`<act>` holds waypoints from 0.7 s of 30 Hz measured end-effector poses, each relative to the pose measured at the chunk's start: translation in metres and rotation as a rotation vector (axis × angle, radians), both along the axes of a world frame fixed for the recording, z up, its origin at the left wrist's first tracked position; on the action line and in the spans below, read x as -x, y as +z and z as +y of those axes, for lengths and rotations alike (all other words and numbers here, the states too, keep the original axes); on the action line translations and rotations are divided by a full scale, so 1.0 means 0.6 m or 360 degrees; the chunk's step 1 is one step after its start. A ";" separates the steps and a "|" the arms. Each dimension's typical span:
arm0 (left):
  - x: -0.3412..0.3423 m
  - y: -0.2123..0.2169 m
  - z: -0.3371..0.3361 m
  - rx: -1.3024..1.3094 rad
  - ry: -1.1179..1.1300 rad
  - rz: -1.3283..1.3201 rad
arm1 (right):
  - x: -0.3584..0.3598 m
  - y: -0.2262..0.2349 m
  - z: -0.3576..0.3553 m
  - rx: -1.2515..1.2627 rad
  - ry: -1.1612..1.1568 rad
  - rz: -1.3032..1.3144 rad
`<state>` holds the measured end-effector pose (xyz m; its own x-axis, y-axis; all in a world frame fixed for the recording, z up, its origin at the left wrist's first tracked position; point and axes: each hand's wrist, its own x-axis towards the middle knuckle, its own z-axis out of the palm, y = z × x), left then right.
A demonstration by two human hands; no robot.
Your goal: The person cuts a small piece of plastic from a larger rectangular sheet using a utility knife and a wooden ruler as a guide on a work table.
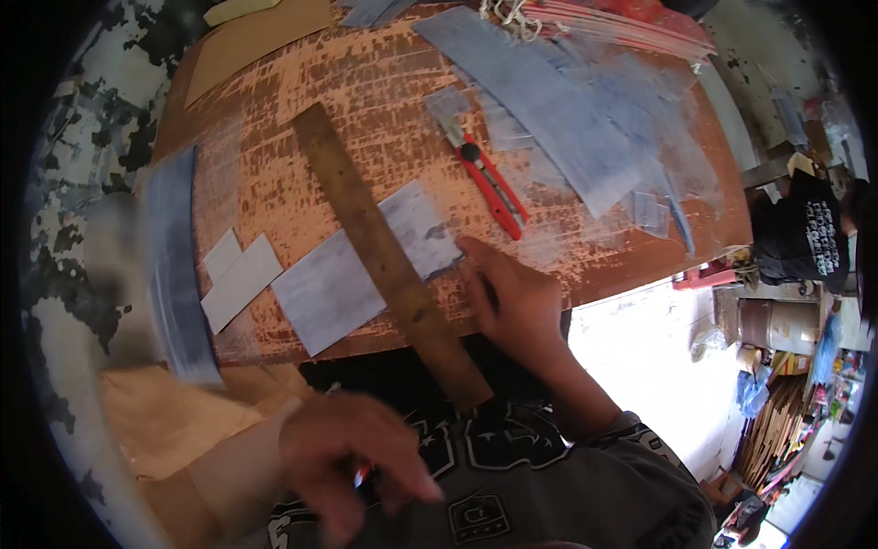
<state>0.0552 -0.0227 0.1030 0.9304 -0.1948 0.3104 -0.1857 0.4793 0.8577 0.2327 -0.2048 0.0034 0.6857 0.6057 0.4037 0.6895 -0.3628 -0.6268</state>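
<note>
A pale bluish-white rectangular sheet lies aslant near the front edge of the worn brown table. Across it rests a long, flat brown bar, its lower end jutting past the table edge toward my body. My right hand has its curled fingers at the right end of the sheet, seemingly pinching the edge there. In front of my torso, off the table, my left hand is smeared by motion; its fingers look bent and apart, with no held object clearly visible. A red utility knife lies beyond my right hand, blade extended.
Two small white pieces lie left of the sheet. A dark blue-grey strip hangs along the left edge. Several grey-blue sheets and offcuts cover the far right, below a red bundle with strings. Another person is at far right.
</note>
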 end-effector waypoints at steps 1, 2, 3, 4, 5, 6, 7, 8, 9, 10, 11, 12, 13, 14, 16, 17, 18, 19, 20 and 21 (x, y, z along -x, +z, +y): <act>0.005 0.026 0.003 0.0074 -0.0262 0.0013 | -0.001 0.002 -0.001 -0.0001 -0.0011 0.0007; 0.014 0.046 0.005 0.0139 -0.0511 0.0039 | 0.000 -0.002 -0.001 0.0015 -0.0018 -0.0008; 0.018 0.055 0.000 0.0161 -0.0644 -0.0013 | -0.003 -0.002 0.000 0.0030 -0.0025 -0.0012; 0.013 0.072 -0.006 0.0178 -0.0788 -0.0056 | -0.001 -0.003 0.002 0.0042 -0.0036 -0.0001; -0.003 0.075 -0.010 0.0233 -0.0911 -0.0149 | -0.001 -0.001 -0.001 0.0055 -0.0044 0.0011; -0.022 0.077 -0.016 0.0287 -0.1029 -0.0242 | -0.003 0.002 -0.006 0.0068 -0.0074 0.0002; -0.033 0.083 -0.024 0.0320 -0.1091 -0.0325 | 0.001 0.002 0.001 0.0063 -0.0047 0.0003; -0.047 0.089 -0.029 0.0354 -0.1203 -0.0415 | 0.001 0.004 0.001 0.0058 -0.0070 -0.0004; -0.055 0.097 -0.034 0.0383 -0.1296 -0.0496 | 0.004 0.004 0.004 0.0064 -0.0074 -0.0011; -0.061 0.100 -0.034 0.0402 -0.1374 -0.0565 | 0.005 0.004 0.005 0.0070 -0.0073 -0.0017; -0.057 0.097 -0.035 0.0403 -0.1375 -0.0602 | 0.007 0.004 0.007 0.0076 -0.0069 -0.0024; -0.054 0.095 -0.033 0.0386 -0.1368 -0.0630 | 0.006 0.002 0.009 0.0063 -0.0069 -0.0048; -0.044 0.088 -0.033 0.0359 -0.1336 -0.0634 | 0.005 -0.001 0.005 0.0049 -0.0067 -0.0071; -0.044 0.081 -0.037 0.0364 -0.1325 -0.0656 | 0.006 -0.001 0.001 0.0062 -0.0080 -0.0089; -0.041 0.073 -0.033 0.0341 -0.1299 -0.0676 | 0.011 0.003 0.007 0.0052 -0.0076 -0.0004; -0.041 0.070 -0.028 0.0335 -0.1294 -0.0703 | 0.006 0.010 0.006 0.0059 -0.0094 0.0012; -0.038 0.070 -0.025 0.0329 -0.1277 -0.0720 | 0.005 0.004 0.003 0.0024 -0.0066 0.0036; -0.031 0.066 -0.026 0.0335 -0.1256 -0.0728 | 0.009 0.003 0.001 0.0037 -0.0047 0.0012; -0.025 0.064 -0.023 0.0327 -0.1239 -0.0740 | 0.011 0.001 0.008 0.0028 -0.0027 -0.0017; -0.019 0.062 -0.022 0.0313 -0.1222 -0.0745 | 0.012 0.002 0.010 0.0019 -0.0011 -0.0046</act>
